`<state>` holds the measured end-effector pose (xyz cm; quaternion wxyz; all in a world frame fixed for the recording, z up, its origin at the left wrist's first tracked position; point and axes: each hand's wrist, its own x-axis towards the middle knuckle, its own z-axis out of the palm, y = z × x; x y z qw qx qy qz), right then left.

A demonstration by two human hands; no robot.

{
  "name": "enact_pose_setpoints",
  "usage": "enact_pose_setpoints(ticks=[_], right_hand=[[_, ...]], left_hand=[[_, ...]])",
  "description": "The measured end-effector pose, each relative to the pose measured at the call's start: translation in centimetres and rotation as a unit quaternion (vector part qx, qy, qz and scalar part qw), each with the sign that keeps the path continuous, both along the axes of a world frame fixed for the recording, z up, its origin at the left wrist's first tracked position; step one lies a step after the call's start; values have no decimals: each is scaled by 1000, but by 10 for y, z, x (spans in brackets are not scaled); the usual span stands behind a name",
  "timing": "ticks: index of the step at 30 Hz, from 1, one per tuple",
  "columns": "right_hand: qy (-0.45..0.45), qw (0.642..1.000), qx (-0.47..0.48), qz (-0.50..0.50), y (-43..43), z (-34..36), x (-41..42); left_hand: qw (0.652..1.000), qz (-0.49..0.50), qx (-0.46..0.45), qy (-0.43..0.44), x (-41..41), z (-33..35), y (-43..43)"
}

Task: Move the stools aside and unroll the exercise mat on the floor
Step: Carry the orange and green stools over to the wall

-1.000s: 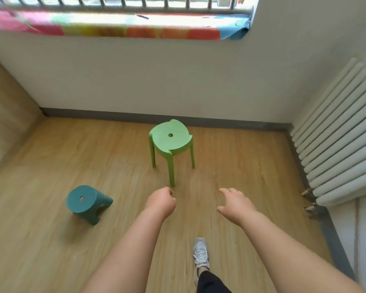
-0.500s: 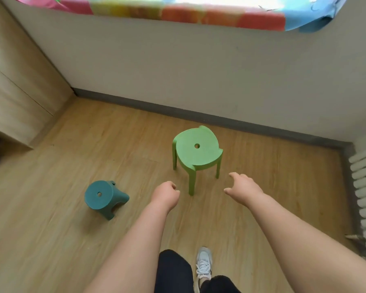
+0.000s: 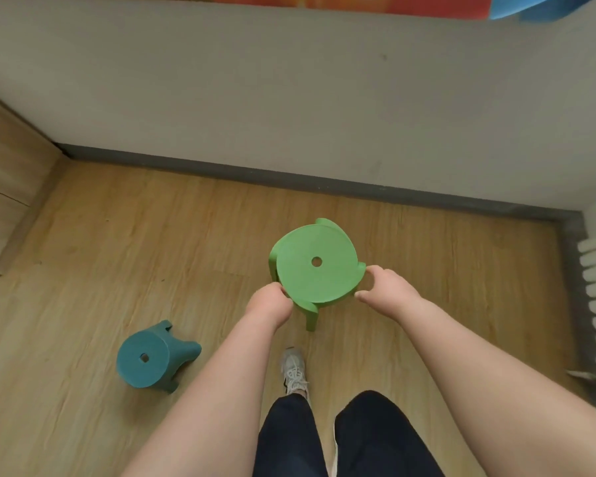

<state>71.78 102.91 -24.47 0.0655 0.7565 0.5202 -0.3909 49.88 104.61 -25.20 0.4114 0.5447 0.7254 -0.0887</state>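
green stool (image 3: 310, 284): stands on wood floor (image 3: 117, 256) near the wall | left hand (image 3: 269, 304): fingers curled against the seat's left edge, cannot tell if it holds | right hand (image 3: 389, 287): fingers loose, spread by the right edge | small teal stool (image 3: 135, 370): apart, left

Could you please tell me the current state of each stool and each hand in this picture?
green stool, upright, standing on the floor.
teal stool, standing on the floor, untouched.
left hand, fingers curled at the green stool's near-left seat rim; grip unclear.
right hand, thumb and forefinger spread at the seat's right rim, not closed.
exercise mat, not in view.
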Motion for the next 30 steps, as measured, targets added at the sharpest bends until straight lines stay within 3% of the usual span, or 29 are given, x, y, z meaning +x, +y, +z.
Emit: enact_pose_setpoints(ticks=[8, 13, 21, 25, 30], right_hand=[[19, 1000, -14, -1, 90, -55, 36], [22, 999, -48, 7, 129, -123, 57], [31, 995, -84, 31, 175, -229, 62], [59, 993, -96, 26, 189, -263, 53], [108, 986, -120, -50, 198, -293, 49]], left_hand=[[997, 53, -53, -7, 39, -63, 72], [987, 148, -60, 9, 47, -131, 93], [928, 362, -77, -31, 43, -227, 110], [909, 404, -82, -53, 35, -258, 112], [886, 442, -100, -97, 25, -285, 113]])
